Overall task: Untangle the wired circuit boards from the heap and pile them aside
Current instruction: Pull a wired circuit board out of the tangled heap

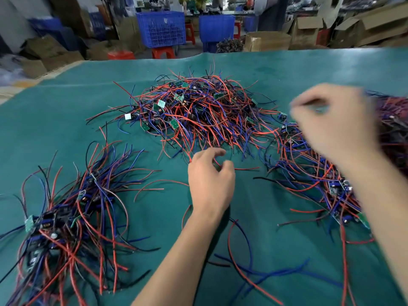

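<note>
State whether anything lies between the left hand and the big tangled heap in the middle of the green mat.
Nothing visible blocks it. The left hand hovers at the near edge of the central heap, with only the heap's own trailing red wire ends under its curled fingers. The blurred right hand is off to the side.

Heap (198, 113) at centre, a sorted pile (66, 217) lower left — left hand (209, 180) curled over red wires, right hand (333, 120) blurred at right on green mat (287, 69).
</note>
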